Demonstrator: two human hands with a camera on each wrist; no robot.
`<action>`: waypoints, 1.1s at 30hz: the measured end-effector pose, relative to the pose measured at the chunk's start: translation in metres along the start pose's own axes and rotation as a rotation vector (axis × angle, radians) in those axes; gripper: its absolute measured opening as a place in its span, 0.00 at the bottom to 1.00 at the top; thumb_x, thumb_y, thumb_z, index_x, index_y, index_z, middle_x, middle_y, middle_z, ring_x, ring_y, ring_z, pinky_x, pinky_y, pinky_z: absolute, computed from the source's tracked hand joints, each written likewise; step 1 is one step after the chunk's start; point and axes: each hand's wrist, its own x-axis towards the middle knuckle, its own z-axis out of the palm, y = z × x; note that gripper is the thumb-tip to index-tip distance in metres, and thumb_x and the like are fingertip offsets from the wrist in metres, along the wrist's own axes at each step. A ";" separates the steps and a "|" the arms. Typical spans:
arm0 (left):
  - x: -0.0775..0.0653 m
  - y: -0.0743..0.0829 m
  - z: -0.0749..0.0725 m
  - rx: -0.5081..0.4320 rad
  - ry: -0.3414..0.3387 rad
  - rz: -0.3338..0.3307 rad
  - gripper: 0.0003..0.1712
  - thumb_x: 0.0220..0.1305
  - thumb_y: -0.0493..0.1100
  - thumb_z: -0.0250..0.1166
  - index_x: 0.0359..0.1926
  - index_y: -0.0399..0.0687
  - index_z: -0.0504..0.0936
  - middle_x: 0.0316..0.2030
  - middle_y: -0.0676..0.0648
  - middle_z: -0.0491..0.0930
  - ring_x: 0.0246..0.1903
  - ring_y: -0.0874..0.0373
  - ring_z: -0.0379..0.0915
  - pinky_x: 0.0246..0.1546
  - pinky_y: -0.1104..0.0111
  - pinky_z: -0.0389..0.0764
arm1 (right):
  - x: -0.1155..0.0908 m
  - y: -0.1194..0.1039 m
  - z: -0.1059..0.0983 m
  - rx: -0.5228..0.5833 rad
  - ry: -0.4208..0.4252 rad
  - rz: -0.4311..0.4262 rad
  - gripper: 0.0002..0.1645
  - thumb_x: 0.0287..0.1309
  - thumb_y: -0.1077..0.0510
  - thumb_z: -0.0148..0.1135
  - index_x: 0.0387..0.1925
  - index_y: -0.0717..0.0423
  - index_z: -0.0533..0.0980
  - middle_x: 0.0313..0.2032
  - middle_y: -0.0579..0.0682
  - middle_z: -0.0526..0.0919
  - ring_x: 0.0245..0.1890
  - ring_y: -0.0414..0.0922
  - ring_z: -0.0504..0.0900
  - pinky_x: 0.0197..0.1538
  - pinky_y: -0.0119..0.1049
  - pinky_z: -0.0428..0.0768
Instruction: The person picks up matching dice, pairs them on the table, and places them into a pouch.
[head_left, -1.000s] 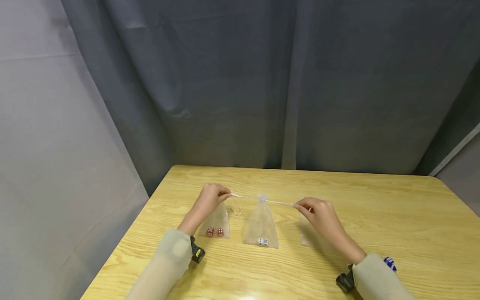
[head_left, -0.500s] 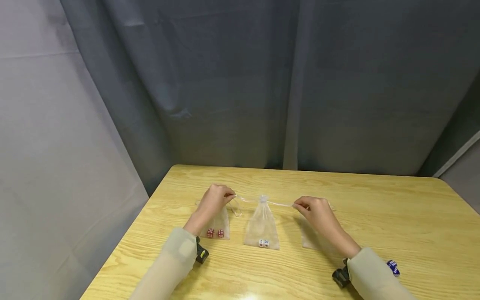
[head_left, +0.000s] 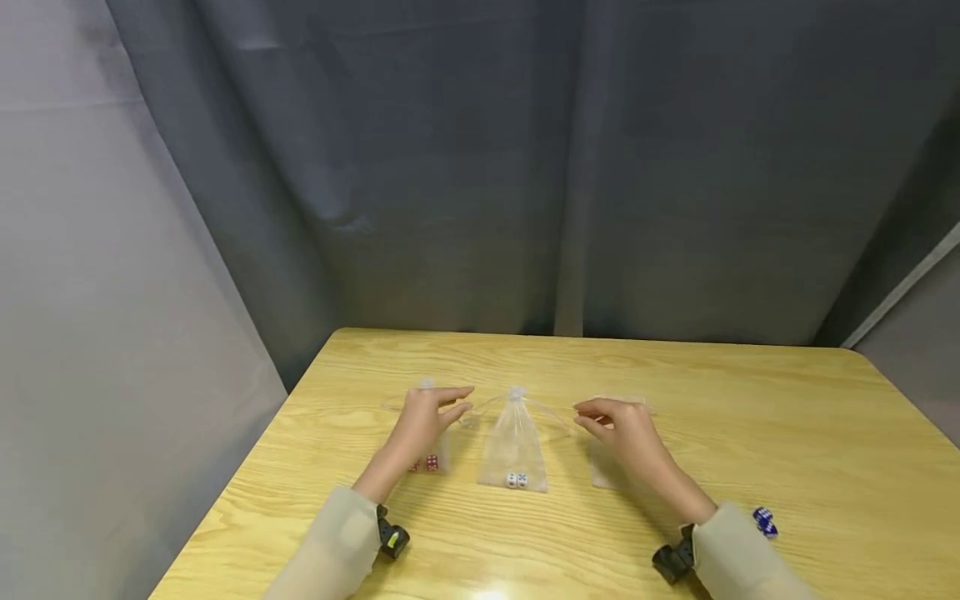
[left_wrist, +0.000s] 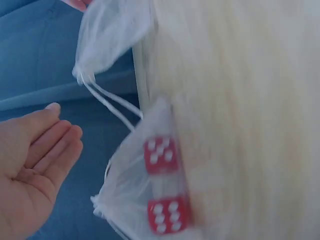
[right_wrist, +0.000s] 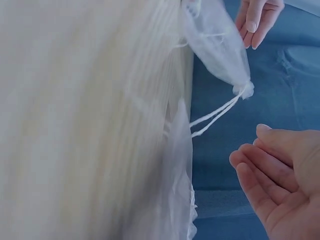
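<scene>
In the head view a sheer white drawstring bag (head_left: pixel 513 442) lies on the table, its neck gathered and two white dice (head_left: pixel 517 481) inside. Its drawstring ends curve loosely out to both sides. My left hand (head_left: pixel 422 418) hovers over another sheer bag (left_wrist: pixel 132 175) with red dice (left_wrist: pixel 161 155), partly hiding it; thumb and fingers are apart, holding nothing. On the other side, my right hand (head_left: pixel 630 429) is above a third sheer bag (head_left: pixel 603 467), mostly covered by the hand. The right wrist view shows its fingers (right_wrist: pixel 267 175) loosely bent, with nothing between them and the thumb.
Dark blue dice (head_left: pixel 764 522) lie on the wooden table (head_left: pixel 825 433), beside the right sleeve. A grey curtain (head_left: pixel 450 167) hangs behind the table's far edge. Pale cloth (head_left: pixel 135 333) hangs at the left.
Both hands have let go of the middle bag's drawstring, which was pulled taut and now droops. The left hand's fingers have spread from its thumb.
</scene>
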 end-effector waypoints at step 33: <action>0.050 0.070 0.091 -0.275 -0.311 0.080 0.25 0.63 0.42 0.67 0.61 0.44 0.78 0.59 0.43 0.79 0.55 0.45 0.80 0.58 0.62 0.81 | -0.099 0.062 -0.112 -0.123 0.054 0.425 0.15 0.58 0.53 0.69 0.45 0.55 0.85 0.36 0.55 0.90 0.28 0.20 0.80 0.30 0.16 0.78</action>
